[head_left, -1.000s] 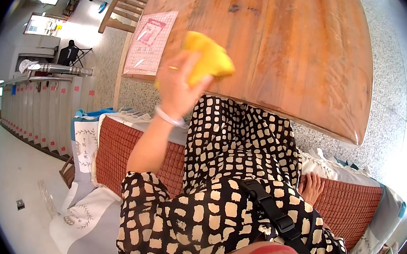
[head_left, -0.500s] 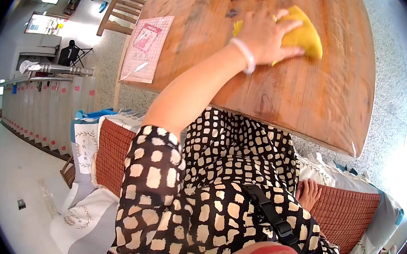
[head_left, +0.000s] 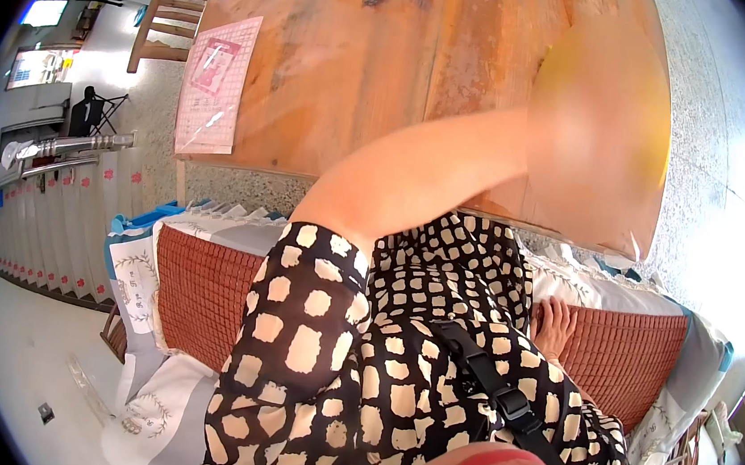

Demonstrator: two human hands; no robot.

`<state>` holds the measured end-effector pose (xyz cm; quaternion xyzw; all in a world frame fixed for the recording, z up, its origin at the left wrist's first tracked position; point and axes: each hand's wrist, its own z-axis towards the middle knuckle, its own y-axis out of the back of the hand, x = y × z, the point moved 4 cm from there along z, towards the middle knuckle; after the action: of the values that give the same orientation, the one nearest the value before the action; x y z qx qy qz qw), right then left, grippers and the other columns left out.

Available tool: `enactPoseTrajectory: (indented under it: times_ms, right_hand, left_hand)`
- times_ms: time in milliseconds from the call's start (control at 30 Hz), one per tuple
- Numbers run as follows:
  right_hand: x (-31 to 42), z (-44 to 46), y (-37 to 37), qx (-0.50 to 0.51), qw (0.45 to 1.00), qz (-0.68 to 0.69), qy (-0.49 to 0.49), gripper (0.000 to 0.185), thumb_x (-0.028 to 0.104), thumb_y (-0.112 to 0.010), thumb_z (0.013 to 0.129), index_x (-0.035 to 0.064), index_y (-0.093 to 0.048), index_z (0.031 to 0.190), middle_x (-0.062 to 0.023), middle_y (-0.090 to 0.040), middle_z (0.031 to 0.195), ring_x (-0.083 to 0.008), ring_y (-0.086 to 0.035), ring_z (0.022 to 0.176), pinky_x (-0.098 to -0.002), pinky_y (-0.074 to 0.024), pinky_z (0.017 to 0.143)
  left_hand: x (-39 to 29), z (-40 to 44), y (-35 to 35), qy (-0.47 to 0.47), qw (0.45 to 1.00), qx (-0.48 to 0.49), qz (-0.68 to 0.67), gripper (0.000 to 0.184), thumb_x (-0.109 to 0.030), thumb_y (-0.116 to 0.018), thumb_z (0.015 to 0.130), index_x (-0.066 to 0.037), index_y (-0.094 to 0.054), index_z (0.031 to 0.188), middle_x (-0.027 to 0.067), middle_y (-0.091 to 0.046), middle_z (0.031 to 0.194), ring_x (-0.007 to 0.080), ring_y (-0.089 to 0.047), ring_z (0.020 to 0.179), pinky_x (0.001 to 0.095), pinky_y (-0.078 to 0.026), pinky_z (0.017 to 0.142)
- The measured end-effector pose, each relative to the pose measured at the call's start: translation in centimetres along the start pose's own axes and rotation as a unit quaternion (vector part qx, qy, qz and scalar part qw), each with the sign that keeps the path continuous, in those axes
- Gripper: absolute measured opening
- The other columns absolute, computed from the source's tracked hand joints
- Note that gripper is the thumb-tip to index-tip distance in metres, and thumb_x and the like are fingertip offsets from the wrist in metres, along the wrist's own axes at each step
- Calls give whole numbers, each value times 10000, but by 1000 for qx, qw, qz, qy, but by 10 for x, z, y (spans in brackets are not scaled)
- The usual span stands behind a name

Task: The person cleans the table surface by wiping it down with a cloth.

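My left hand [head_left: 579, 136], smeared by motion, is over the right part of a wooden table [head_left: 350, 96]. A yellow cloth [head_left: 657, 139] shows as a blur around and beneath it, moving with the hand; the single fingers cannot be made out. My right hand [head_left: 554, 326] rests on the reddish-brown woven seat mat [head_left: 621, 355] beside my lap, fingers stretched out and holding nothing I can see.
A pink gridded sheet [head_left: 216, 83] lies at the table's left edge. A wooden chair [head_left: 174, 12] stands beyond the left side. A clear cover overhangs the table's front corner. Pale fabric with leaf patterns covers the seat around the mats.
My left hand has swept to the right and nearer the front edge with the yellow cloth. The view has shifted slightly. My right hand stays on the seat mat.
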<state>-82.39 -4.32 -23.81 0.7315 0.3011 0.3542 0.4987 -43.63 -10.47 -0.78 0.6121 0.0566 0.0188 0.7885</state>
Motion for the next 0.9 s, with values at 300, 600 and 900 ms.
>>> enactPoseTrajectory:
  times_ms: [300, 600, 900]
  right_hand:
    - [-1, 1, 1, -8, 1000, -3, 2, 443, 229, -561, 838, 117, -505, 1263, -97, -472, 1353, -306, -339, 1339, -534, -124, 1149]
    - [0, 1, 1, -7, 1000, 11, 2, 428, 234, -556, 847, 118, -506, 1256, -97, -464, 1355, -312, -336, 1341, -536, -121, 1147]
    - [1, 0, 3, 2, 1000, 3, 3, 428, 234, -559, 844, 123, -508, 1253, -95, -460, 1357, -312, -333, 1346, -540, -121, 1144]
  left_hand:
    - [19, -71, 10, -144, 982, -60, -106, 553, -502, -710, 760, -272, -588, 1247, 53, -576, 1293, 249, -559, 1145, 447, -432, 932]
    - [212, -143, 57, 219, 974, 50, 15, 533, -414, -620, 859, -62, -547, 1251, 183, -595, 1232, 343, -559, 1135, 434, -432, 963]
    - [363, -246, 84, 522, 832, 83, 168, 678, -605, -621, 795, -161, -537, 1301, 160, -592, 1263, 359, -558, 1153, 456, -427, 981]
